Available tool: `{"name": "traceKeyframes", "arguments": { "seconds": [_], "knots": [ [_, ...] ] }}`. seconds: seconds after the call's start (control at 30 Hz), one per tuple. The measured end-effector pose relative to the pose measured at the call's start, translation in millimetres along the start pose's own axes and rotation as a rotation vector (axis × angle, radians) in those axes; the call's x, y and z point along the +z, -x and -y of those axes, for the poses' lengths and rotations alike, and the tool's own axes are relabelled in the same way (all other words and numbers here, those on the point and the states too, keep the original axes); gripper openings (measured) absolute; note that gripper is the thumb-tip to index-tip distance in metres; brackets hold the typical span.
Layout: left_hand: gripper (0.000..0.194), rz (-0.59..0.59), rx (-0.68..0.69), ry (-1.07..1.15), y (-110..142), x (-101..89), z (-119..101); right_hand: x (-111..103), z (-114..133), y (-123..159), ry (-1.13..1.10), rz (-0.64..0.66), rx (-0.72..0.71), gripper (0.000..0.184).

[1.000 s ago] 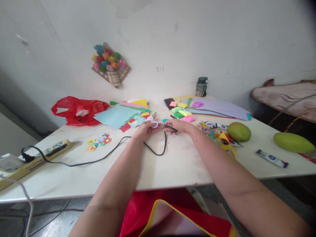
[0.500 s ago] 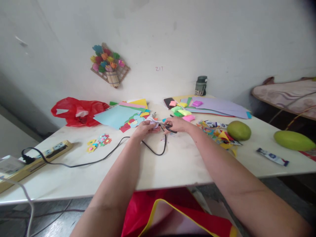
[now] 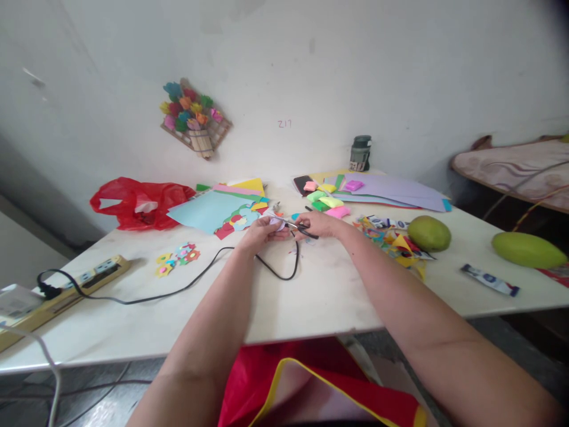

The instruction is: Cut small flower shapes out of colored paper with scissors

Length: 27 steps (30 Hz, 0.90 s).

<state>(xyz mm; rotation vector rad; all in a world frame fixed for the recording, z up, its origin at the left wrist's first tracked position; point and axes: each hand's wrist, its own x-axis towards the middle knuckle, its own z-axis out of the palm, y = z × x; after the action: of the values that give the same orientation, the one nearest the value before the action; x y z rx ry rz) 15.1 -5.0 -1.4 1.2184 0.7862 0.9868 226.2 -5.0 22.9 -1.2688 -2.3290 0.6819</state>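
Over the middle of the white table (image 3: 284, 302), my left hand (image 3: 262, 233) is closed on a small piece of pale purple paper (image 3: 278, 224). My right hand (image 3: 316, 225) grips a pair of scissors (image 3: 307, 230) with dark handles, and their blades point left at the paper. Whether the blades are parted is too small to tell. A black cable (image 3: 284, 277) loops on the table just below both hands. Cut colored paper shapes (image 3: 240, 220) lie on a light blue sheet (image 3: 195, 212) to the left of my left hand.
Paper flowers (image 3: 178, 259) and a power strip (image 3: 89, 279) are at left, with a red plastic bag (image 3: 164, 207) behind. Soft colored packets (image 3: 331, 201), a purple sheet (image 3: 391, 188), paper scraps (image 3: 395, 246), two green fruits (image 3: 429, 233) and a tube (image 3: 489, 280) are at right.
Both hands stay in nearly the same place, still holding the paper and the scissors. The whole view has shifted slightly.
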Motion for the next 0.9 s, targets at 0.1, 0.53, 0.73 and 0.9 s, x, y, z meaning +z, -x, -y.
{"name": "traceKeyframes", "arguments": {
  "seconds": [0.1, 0.53, 0.73, 0.9],
  "knots": [
    [0.018, -0.007, -0.021, 0.013, 0.0, 1.5, -1.1, 0.1, -4.8, -1.9, -0.095, 0.059, 0.001, 0.040],
    [0.008, -0.005, -0.053, 0.047, -1.4, 4.1, -2.6, 1.7, -7.2, -2.5, -0.304, 0.183, 0.141, 0.028],
    [0.007, 0.000, -0.056, 0.056, -1.8, 4.0, -2.8, 0.0, -2.9, -0.9, -0.370, 0.202, 0.196, 0.020],
    [0.006, 0.012, -0.056, 0.063, -1.5, 3.6, -3.1, -1.0, -0.2, 0.6, -0.384, 0.208, 0.189, 0.016]
  ]
}}
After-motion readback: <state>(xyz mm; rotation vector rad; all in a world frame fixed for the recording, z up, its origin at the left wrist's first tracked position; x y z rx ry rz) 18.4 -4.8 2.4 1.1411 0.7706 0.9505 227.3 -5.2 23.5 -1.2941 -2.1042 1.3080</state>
